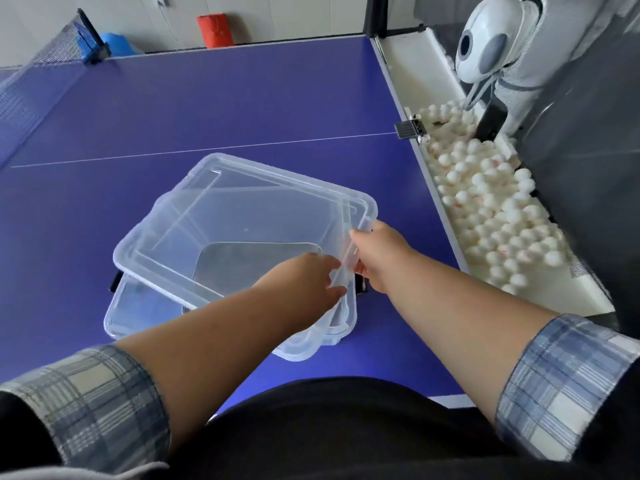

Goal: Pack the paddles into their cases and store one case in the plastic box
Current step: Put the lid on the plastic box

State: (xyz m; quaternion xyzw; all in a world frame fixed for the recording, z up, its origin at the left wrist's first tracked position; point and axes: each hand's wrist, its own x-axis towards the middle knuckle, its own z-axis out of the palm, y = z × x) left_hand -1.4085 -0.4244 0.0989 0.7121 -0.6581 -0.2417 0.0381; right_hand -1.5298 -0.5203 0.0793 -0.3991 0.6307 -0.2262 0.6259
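From the head camera, one clear plastic box [138,317] with rounded corners sits on the smooth blue table [207,105], and one matching translucent lid [242,206] lies skewed across it, turned so its corners overhang the rim. Through the lid shows one flat grey case [239,265] with rounded corners — probably a paddle case, though the plastic blurs it — lying inside the box. Two bare forearms reach in from rolled plaid sleeves [568,382]. The left hand [304,282] has its fingers curled onto the lid's near right edge, and the right hand [377,254] pinches that same edge from the other side. Along the table's right side runs one white trough [405,74] heaped with small matte white balls [502,220] — too many to count. A dark mesh net [41,60] crosses the far left.
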